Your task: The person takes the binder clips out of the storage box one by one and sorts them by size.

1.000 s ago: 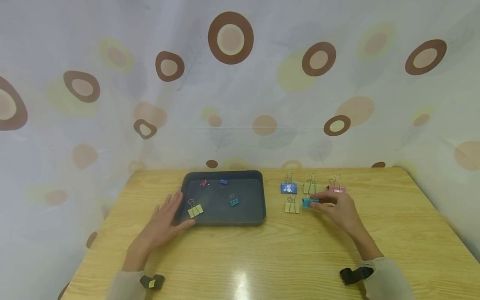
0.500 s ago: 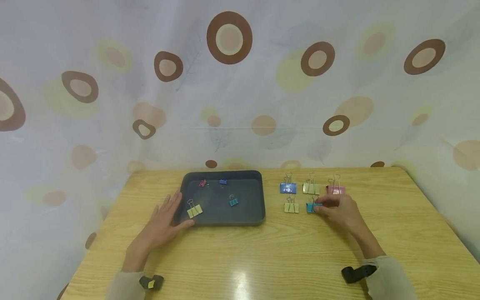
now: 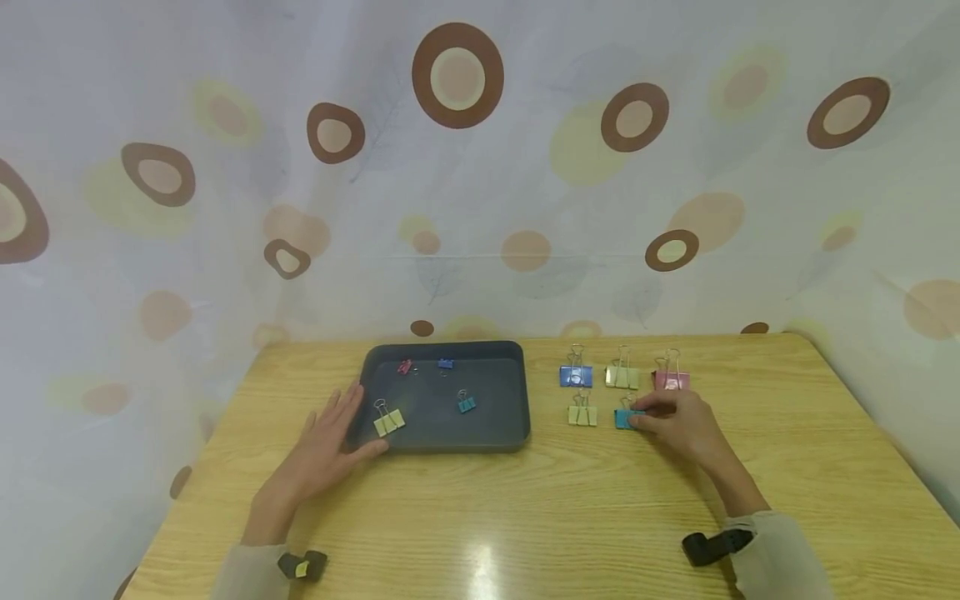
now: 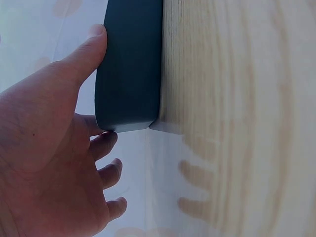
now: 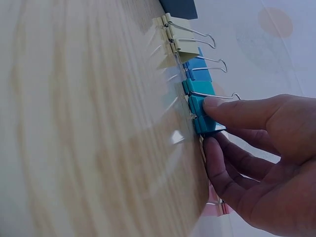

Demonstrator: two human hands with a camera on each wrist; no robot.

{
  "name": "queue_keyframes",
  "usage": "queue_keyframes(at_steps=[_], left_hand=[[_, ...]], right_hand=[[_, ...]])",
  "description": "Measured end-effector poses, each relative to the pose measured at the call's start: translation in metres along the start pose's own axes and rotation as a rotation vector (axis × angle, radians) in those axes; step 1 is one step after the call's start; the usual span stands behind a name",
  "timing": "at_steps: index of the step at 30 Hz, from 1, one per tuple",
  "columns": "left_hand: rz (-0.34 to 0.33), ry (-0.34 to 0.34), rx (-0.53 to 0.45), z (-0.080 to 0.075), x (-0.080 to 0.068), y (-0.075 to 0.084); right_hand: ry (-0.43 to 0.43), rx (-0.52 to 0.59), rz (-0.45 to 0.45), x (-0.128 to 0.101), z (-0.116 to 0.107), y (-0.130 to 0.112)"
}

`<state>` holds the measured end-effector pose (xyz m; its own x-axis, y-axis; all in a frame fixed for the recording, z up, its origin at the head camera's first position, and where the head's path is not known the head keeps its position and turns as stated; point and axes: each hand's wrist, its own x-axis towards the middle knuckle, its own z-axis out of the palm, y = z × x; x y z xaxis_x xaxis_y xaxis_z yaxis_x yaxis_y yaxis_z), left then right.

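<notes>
On the wooden table [image 3: 525, 517], my right hand [image 3: 641, 417] pinches a teal binder clip [image 3: 624, 417] that rests on the surface, to the right of a yellow clip [image 3: 582, 414]. In the right wrist view, thumb and a finger of that hand [image 5: 210, 121] hold the teal clip [image 5: 203, 111] by its body. Behind it stand a blue clip [image 3: 576, 376], a yellow-green clip [image 3: 622, 377] and a pink clip [image 3: 670, 380]. My left hand [image 3: 337, 433] lies flat by the left front corner of the dark grey tray [image 3: 450, 440], thumb along its front wall [image 4: 131, 64].
Inside the tray lie a yellow clip [image 3: 388, 420], a teal clip [image 3: 467, 403], a small red clip [image 3: 406, 366] and a small blue clip [image 3: 447, 363]. A patterned curtain [image 3: 480, 167] hangs behind the table and to both sides of it.
My right hand has brought the teal clip down and slightly nearer, onto the table beside the yellow clip. The left hand has stayed at the tray.
</notes>
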<state>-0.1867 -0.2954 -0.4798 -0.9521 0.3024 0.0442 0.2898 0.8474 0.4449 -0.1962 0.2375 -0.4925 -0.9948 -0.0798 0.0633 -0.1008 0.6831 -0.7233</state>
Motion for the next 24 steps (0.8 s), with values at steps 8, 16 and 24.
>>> queue_keyframes(at_steps=[8, 16, 24], left_hand=[[-0.001, 0.000, 0.000, 0.000, 0.000, 0.000], [-0.003, -0.003, -0.003, -0.001, 0.000, 0.000], [-0.005, -0.001, 0.003, 0.000, 0.000, 0.000]], right_hand=[[0.031, 0.012, 0.009, -0.002, -0.007, -0.005], [0.189, 0.141, -0.149, -0.002, -0.010, -0.022], [0.107, 0.255, -0.244, -0.005, 0.001, -0.048]])
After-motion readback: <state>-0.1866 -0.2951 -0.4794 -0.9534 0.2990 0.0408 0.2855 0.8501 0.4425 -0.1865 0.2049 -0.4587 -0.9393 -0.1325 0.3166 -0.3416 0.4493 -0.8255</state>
